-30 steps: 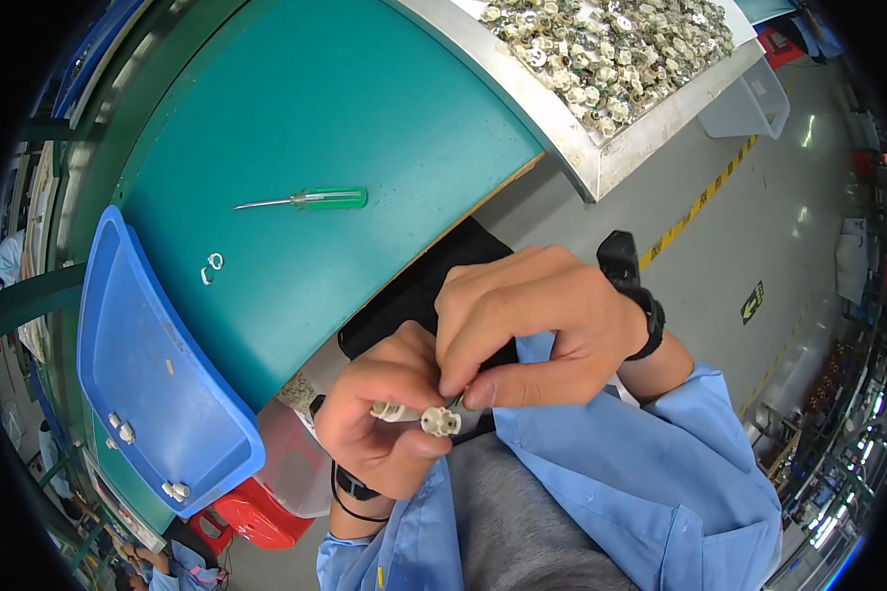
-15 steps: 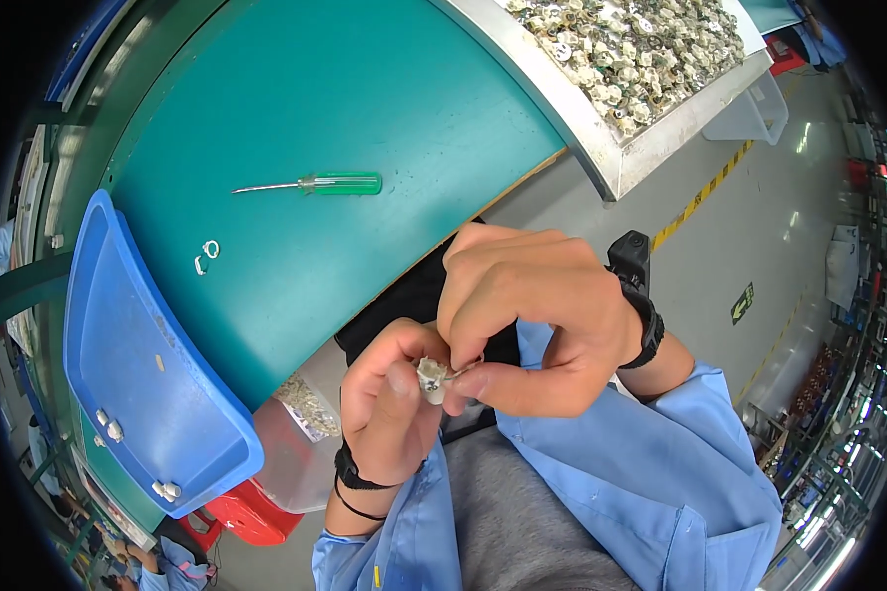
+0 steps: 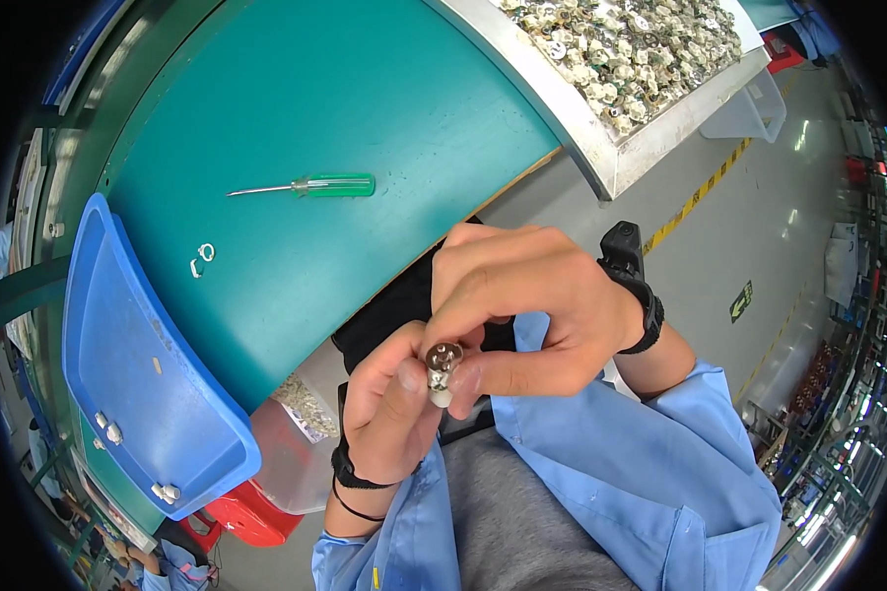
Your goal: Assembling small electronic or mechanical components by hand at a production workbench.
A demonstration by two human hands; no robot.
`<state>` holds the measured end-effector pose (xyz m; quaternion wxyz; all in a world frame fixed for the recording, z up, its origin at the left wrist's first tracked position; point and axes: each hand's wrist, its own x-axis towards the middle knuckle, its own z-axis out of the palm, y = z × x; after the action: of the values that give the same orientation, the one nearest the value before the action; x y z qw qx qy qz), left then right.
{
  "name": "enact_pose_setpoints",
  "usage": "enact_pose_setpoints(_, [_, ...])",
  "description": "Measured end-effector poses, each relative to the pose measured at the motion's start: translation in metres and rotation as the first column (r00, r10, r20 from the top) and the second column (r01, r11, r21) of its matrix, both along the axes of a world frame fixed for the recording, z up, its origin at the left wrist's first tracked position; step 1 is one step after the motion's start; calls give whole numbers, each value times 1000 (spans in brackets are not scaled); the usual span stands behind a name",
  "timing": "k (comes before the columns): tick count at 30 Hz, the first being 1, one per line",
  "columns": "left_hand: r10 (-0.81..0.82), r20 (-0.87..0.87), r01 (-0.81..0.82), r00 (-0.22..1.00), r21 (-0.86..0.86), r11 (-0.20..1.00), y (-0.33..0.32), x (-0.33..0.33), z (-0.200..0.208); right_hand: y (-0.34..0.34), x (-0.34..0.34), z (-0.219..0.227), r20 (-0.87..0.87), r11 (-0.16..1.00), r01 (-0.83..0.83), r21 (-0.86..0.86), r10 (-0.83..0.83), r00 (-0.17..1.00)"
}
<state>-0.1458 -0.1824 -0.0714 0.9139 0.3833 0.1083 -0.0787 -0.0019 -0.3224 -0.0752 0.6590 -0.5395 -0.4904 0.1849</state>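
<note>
Over my lap, my left hand (image 3: 386, 419) pinches a small whitish part (image 3: 442, 397) between thumb and fingers. A shiny, dark, round metal-looking piece (image 3: 444, 357) shows at the top of that part. My right hand (image 3: 537, 310) is curled round from the other side, its thumb and fingers closed against the same part. The fingers hide much of it, so I cannot tell its exact kind. Beyond my hands, on the green table (image 3: 365, 89), lies a screwdriver (image 3: 335, 185) with a green handle. Two small white rings (image 3: 205, 253) lie left of it, one seemingly broken.
A blue tray (image 3: 158, 315) with several small white pieces stands at the left. At the upper right, a metal-edged tray (image 3: 616, 163) holds a heap of small parts. Below the table edge are a clear bin (image 3: 301, 468) and a red stool (image 3: 256, 514).
The part has been turned or joined: a shiny dark round piece now shows on top, where a pale, open-looking face showed before. My right fingers have shifted slightly left and up.
</note>
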Motion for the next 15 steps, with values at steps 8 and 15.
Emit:
enact_pose_setpoints(8, [242,203,-269,949,118,956,-2,2,-6,-10,7,-2,42,1000,8,1,-8,999])
enact_pose_setpoints(15, [50,327,-283,944,722,631,9,1,5,-16,15,2,147,999,35,28,-38,988])
